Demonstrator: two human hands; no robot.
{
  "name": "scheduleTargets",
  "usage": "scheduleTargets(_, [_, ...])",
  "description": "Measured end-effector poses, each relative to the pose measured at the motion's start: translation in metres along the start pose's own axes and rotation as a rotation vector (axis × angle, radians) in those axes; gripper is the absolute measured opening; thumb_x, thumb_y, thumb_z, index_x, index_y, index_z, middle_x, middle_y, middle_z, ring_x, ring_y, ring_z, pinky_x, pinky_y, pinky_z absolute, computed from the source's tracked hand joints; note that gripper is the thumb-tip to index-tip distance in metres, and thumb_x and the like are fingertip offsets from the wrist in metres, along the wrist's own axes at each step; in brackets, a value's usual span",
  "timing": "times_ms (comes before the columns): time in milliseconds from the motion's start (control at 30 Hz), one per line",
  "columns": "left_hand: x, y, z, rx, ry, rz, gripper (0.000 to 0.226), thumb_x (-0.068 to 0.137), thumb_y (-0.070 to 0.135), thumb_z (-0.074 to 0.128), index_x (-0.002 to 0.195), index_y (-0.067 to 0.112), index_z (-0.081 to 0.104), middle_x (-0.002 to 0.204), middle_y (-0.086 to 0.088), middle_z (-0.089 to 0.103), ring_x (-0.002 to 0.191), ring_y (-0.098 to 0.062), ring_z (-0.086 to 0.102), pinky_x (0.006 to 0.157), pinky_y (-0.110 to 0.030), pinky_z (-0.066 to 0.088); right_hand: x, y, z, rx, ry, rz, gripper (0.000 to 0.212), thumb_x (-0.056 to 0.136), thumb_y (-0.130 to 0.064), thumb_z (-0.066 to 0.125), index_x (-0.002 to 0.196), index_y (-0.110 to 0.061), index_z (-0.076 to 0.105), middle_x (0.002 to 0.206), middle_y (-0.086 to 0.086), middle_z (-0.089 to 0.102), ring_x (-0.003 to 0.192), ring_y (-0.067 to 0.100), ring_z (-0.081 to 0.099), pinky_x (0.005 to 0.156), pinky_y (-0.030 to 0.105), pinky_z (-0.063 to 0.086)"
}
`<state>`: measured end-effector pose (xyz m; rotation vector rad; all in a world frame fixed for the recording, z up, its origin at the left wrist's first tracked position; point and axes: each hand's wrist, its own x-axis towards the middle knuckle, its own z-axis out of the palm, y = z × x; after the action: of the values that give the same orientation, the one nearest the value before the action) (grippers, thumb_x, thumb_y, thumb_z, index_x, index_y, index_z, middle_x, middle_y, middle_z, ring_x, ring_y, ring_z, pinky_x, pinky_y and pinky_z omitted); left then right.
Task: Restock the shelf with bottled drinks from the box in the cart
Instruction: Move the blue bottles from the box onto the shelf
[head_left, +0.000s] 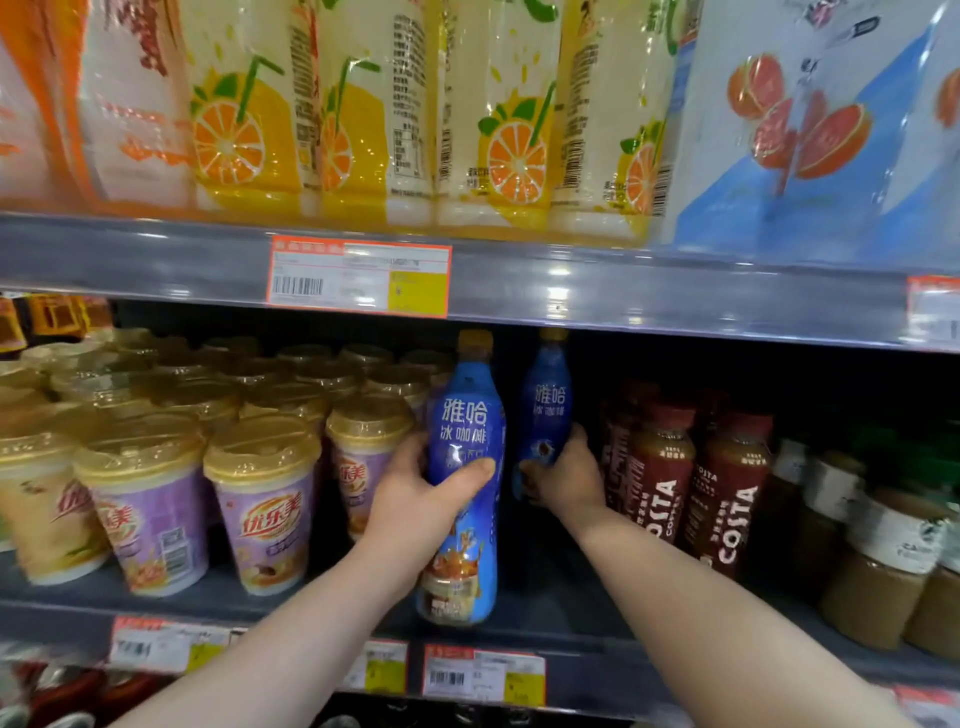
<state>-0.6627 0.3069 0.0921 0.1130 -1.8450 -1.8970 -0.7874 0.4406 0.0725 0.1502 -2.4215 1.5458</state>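
We hold two blue bottles in the gap on the middle shelf (550, 597), between the cups (265, 499) on the left and the Costa bottles (660, 467) on the right. Our left hand (415, 499) wraps the front bottle (465, 415) at its waist, thumb across the label and fingers behind it. This bottle stands upright near the shelf's front edge. We cannot tell whether its base rests on the shelf. It has a tan cap and a glossy blue wrap with white Chinese characters. Low on the wrap is a picture of iced coffee. Our right hand (569, 480) grips the rear bottle (545, 405) low down, fingers curled round it. It has the same look, sits deeper in shadow just beside the Costa bottles, and its base is hidden.
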Motion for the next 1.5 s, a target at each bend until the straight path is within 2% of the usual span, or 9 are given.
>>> scheduleTargets(133, [0.016,-0.005,0.012,-0.017,0.003,0.032,0.04,0.063,0.026,0.084,0.094,0.025,0.058,0.094,-0.001,0.072,0.083,-0.019,0.07,0.075,-0.037,0.057,0.006,0.004,0.0,-0.045,0.001,-0.022,0.057,0.079,-0.008,0.072,0.126,-0.005,0.041,0.121,0.017,0.061,0.11,0.031,0.059,0.093,0.036,0.046])
scheduleTargets(300, [0.045,-0.017,0.028,0.0,0.043,0.055,0.038,0.065,0.023,0.083,0.091,0.024,0.055,0.095,0.001,0.069,0.085,-0.014,0.068,0.077,-0.033,0.055,0.007,0.005,-0.001,-0.062,-0.004,-0.044,0.058,0.078,-0.006,0.072,0.127,-0.003,0.041,0.12,0.019,0.06,0.109,0.033,0.059,0.093,0.042,0.048])
scheduleTargets(400, [0.059,-0.026,0.038,-0.006,0.041,0.09,0.048,0.068,0.014,0.082,0.108,0.019,0.054,0.104,-0.004,0.067,0.094,-0.019,0.066,0.085,-0.038,0.053,0.006,0.006,0.0,-0.062,-0.008,-0.048,0.056,0.078,-0.006,0.071,0.125,-0.003,0.042,0.119,0.019,0.061,0.107,0.033,0.06,0.091,0.044,0.049])
scheduleTargets(533, [0.077,-0.036,0.045,0.014,0.024,0.103,0.055,0.073,0.003,0.076,0.116,0.02,0.047,0.114,-0.01,0.065,0.099,-0.022,0.064,0.09,-0.039,0.051,0.007,0.009,0.001,-0.096,-0.001,-0.063,0.055,0.077,-0.007,0.073,0.124,-0.004,0.043,0.12,0.017,0.06,0.11,0.03,0.059,0.09,0.033,0.045])
scheduleTargets(767, [0.097,-0.047,0.049,0.126,-0.016,0.086,0.07,0.075,0.004,0.075,0.135,0.011,0.041,0.123,-0.014,0.06,0.11,-0.028,0.059,0.097,-0.046,0.047,0.01,0.011,0.001,-0.123,-0.009,-0.061,0.054,0.078,-0.006,0.071,0.124,-0.005,0.043,0.12,0.017,0.059,0.109,0.029,0.058,0.089,0.031,0.045])
scheduleTargets(867, [0.097,-0.058,0.049,0.278,-0.025,0.087,0.072,0.066,0.003,0.08,0.129,0.006,0.045,0.121,-0.016,0.059,0.11,-0.03,0.058,0.096,-0.046,0.047,0.011,0.012,0.001,-0.12,-0.023,-0.059,0.054,0.079,-0.006,0.071,0.125,-0.006,0.043,0.121,0.015,0.059,0.11,0.028,0.058,0.089,0.031,0.044])
scheduleTargets(1100, [0.105,-0.068,0.045,0.388,-0.073,0.062,0.059,0.073,0.004,0.076,0.124,0.003,0.046,0.117,-0.015,0.06,0.105,-0.025,0.058,0.087,-0.032,0.046,0.012,0.011,0.001,-0.117,-0.045,-0.056,0.055,0.08,-0.007,0.071,0.127,-0.006,0.041,0.123,0.014,0.058,0.111,0.026,0.058,0.091,0.032,0.045])
scheduleTargets(1367, [0.11,-0.071,0.048,0.422,-0.062,0.062,0.06,0.076,0.004,0.073,0.128,0.002,0.044,0.12,-0.017,0.059,0.11,-0.028,0.057,0.087,-0.028,0.043,0.014,0.012,0.001,-0.126,-0.043,-0.026,0.055,0.079,-0.008,0.072,0.125,-0.006,0.041,0.121,0.013,0.059,0.11,0.025,0.058,0.088,0.03,0.044])
scheduleTargets(1500, [0.109,-0.072,0.049,0.438,-0.057,0.052,0.06,0.076,0.004,0.073,0.128,0.002,0.043,0.121,-0.017,0.059,0.112,-0.029,0.056,0.09,-0.032,0.044,0.014,0.012,0.001,-0.131,-0.048,-0.014,0.054,0.08,-0.008,0.072,0.124,-0.007,0.041,0.121,0.013,0.059,0.11,0.025,0.058,0.089,0.031,0.045])
